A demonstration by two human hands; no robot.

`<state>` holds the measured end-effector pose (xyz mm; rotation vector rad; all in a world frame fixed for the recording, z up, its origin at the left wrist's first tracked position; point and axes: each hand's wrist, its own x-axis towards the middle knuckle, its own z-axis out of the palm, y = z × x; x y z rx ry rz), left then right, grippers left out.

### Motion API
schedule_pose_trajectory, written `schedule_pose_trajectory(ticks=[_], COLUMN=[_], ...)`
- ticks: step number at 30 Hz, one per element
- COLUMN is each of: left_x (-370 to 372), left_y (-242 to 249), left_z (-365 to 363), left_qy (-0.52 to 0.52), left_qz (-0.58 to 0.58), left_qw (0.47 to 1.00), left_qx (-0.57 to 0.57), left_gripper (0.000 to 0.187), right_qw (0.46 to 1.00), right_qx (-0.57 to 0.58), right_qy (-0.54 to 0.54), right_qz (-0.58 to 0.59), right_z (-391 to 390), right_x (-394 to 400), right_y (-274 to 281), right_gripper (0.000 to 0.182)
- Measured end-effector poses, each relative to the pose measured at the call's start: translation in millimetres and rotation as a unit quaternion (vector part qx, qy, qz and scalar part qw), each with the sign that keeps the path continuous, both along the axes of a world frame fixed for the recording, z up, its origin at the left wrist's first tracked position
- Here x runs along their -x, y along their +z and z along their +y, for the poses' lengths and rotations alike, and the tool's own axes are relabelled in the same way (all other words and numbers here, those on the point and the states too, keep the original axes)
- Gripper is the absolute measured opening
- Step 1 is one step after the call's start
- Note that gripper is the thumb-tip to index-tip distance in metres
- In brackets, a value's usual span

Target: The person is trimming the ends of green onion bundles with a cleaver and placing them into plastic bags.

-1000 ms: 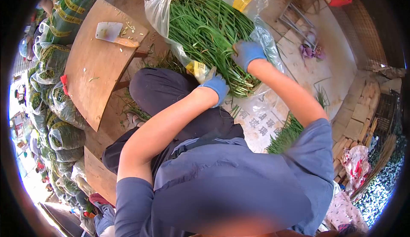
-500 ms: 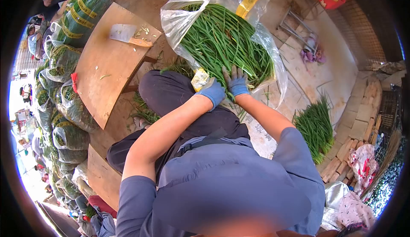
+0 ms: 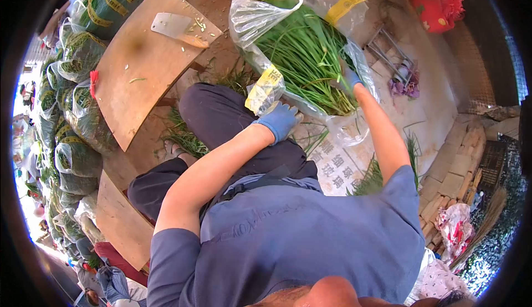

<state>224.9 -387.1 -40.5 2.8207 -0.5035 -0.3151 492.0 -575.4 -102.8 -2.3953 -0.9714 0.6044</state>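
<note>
A clear plastic bag [image 3: 252,27] lies open in front of me, filled with long green chives [image 3: 302,47]. My left hand [image 3: 277,122], in a blue glove, is at the bag's near edge below a yellow printed strip [image 3: 265,90]. Its fingers are curled and appear closed on the plastic. Inside the bag, my right hand [image 3: 350,79] is against the right side of the chives near their cut ends. Leaves and plastic hide most of its fingers. Another pile of chives [image 3: 370,181] is on the floor, partly behind my right forearm.
A cleaver [image 3: 170,24] and chopped bits lie on a wooden table [image 3: 147,55] at left. Packed bags of greens [image 3: 80,157] line the far left. A metal frame [image 3: 390,52] and red bundle [image 3: 436,8] are at upper right. Bricks [image 3: 443,185] edge the right side.
My right hand has moved up and right, from the bag's near edge into the bag beside the chives. My left hand stays near the edge. The view has shifted slightly.
</note>
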Motion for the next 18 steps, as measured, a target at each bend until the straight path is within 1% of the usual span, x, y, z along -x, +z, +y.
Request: schedule_pose_trajectory(ticks=[1, 2, 3, 4, 5, 7, 8, 10, 11, 12, 14, 17, 18], left_x=[-4.1, -9.6, -12.8, -11.3, -11.8, -17.9, -24.8, -27.3, -28.8, -34.2, -35.3, -31.6, -28.9], left_y=[4.6, 6.0, 3.1, -5.0, -14.3, -44.9, -48.2, -56.1, -59.2, -52.4, -51.7, -55.3, -51.8], left_z=[-3.2, -5.0, -7.6, -10.7, -11.8, -15.1, -10.5, -2.9, 0.9, 2.7, 2.8, 2.8, 2.4], left_qy=[0.006, 0.009, 0.014, 0.019, 0.038, 0.072, 0.063, 0.096, 0.114, 0.113, 0.124, 0.143, 0.152], left_qz=[0.042, 0.001, -0.037, -0.072, -0.033, 0.045, 0.192, 0.170, 0.159, 0.180, 0.180, 0.180, 0.176], left_qw=[0.999, 1.000, 0.998, 0.995, 0.998, 0.995, 0.976, 0.977, 0.976, 0.972, 0.972, 0.971, 0.972], left_qx=[0.004, 0.023, 0.043, 0.063, 0.025, -0.050, -0.083, -0.090, -0.096, -0.096, -0.089, -0.059, -0.044], left_gripper=[0.033, 0.034, 0.035, 0.036, 0.038, 0.042, 0.049, 0.053, 0.056, 0.061, 0.065, 0.071, 0.071], right_qw=[0.998, 0.994, 0.994, 0.996, 0.998, 0.983, 0.982, 0.956, 0.935, 0.947, 0.967, 0.958, 0.955], right_qx=[0.052, 0.101, 0.086, 0.065, 0.043, 0.080, 0.026, -0.003, -0.019, -0.017, -0.013, 0.027, -0.006], right_qy=[-0.017, -0.034, -0.064, -0.053, -0.046, -0.085, -0.109, -0.060, -0.034, -0.044, -0.060, -0.012, -0.002], right_qz=[0.014, 0.027, 0.033, 0.004, -0.024, -0.140, -0.152, -0.288, -0.354, -0.317, -0.248, -0.286, -0.297], right_z=[-2.5, -0.7, -7.4, -4.6, -4.8, -9.0, -7.6, -9.6, -7.8, -4.2, 2.9, 15.9, 18.6], right_x=[0.9, -1.5, -7.3, 5.4, 24.7, 65.9, 91.4, 140.5, 159.0, 175.7, 193.0, 170.0, 153.8], right_y=[-2.4, -5.2, -37.7, -30.5, -25.0, -17.2, -0.7, -9.4, -13.1, -13.3, -13.6, -34.8, -35.0], right_gripper=[0.106, 0.104, 0.102, 0.103, 0.104, 0.110, 0.109, 0.108, 0.107, 0.105, 0.102, 0.102, 0.103])
